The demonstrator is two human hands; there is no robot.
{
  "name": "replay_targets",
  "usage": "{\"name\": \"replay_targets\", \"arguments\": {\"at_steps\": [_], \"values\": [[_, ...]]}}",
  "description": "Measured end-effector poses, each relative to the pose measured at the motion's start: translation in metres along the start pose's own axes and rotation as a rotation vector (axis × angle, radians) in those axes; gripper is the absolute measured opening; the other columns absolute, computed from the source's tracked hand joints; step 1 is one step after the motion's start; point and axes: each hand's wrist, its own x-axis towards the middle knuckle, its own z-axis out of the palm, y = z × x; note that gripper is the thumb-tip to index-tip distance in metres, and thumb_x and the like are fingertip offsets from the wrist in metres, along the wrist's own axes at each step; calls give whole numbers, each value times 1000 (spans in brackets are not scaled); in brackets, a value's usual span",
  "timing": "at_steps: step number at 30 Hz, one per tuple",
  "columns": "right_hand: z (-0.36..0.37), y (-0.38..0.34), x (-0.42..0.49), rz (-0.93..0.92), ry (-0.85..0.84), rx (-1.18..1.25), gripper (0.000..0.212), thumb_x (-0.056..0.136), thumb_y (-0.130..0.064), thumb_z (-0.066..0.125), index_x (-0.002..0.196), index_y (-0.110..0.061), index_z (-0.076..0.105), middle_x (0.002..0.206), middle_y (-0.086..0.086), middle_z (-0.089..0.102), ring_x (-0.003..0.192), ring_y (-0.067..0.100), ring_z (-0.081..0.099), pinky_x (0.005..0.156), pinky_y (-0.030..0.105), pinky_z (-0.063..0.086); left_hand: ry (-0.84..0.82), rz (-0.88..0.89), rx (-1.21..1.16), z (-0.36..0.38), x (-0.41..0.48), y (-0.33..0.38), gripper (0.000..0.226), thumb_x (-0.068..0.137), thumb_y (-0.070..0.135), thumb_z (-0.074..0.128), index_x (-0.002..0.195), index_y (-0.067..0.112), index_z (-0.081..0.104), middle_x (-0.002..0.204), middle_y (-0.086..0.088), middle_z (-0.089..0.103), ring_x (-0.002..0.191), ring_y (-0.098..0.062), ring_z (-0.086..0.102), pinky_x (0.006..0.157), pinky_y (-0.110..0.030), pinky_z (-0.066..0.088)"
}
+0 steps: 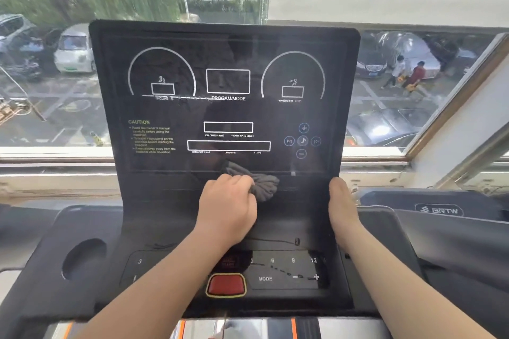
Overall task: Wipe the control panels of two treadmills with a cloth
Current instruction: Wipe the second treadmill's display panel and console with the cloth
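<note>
A black treadmill control panel [225,110] with white dial outlines and display boxes stands upright in front of me. My left hand [230,203] is closed on a bunched dark grey cloth [261,183], which presses against the panel's lower edge below the displays. My right hand [343,201] rests edge-on along the panel's lower right side, fingers together, holding nothing. At the far right, the top of a second treadmill [440,212] with a BRTW logo shows.
Below my arms lie the lower keypad [286,270] with number keys and MODE, a red stop button [226,285] and a cup hole [82,257] at left. A thin black cord [275,241] crosses the console. A window [49,63] behind overlooks parked cars.
</note>
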Motion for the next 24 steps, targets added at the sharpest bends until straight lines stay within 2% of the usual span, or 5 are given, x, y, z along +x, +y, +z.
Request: {"name": "replay_targets", "arguments": {"at_steps": [4,8,15,20,24], "values": [[-8,4,6,-4,-98,39,27,102,-42,36,100,-27,59,112,4,65,103,18,58,101,41,46,-60,70,-29,17,6,42,30,82,27,39,86,19,67,85,4,72,84,-28,62,71,-38,40],[-10,-3,2,-27,-45,-43,28,107,-32,34,90,-25,55,100,5,62,93,21,54,87,36,45,-193,139,-86,25,21,96,17,91,20,47,98,17,63,104,-2,72,101,-30,57,84,-43,38],[-2,-6,-1,4,-10,-48,32,104,-26,34,106,-20,65,113,11,72,102,25,65,83,34,49,-172,213,-125,30,16,88,19,91,16,49,102,14,64,102,-3,72,99,-30,61,81,-42,43],[9,-1,-19,-14,300,-196,39,105,-30,37,126,-6,59,128,21,60,106,34,55,91,42,44,-175,137,-167,19,15,65,24,91,17,47,105,14,66,105,-3,73,97,-31,60,82,-44,44],[44,-10,-52,-230,449,-310,35,97,-22,54,129,-9,58,124,8,55,120,33,54,101,46,43,-161,94,-147,2,7,25,26,90,19,45,105,14,66,102,-3,74,96,-31,61,82,-44,45]]}}
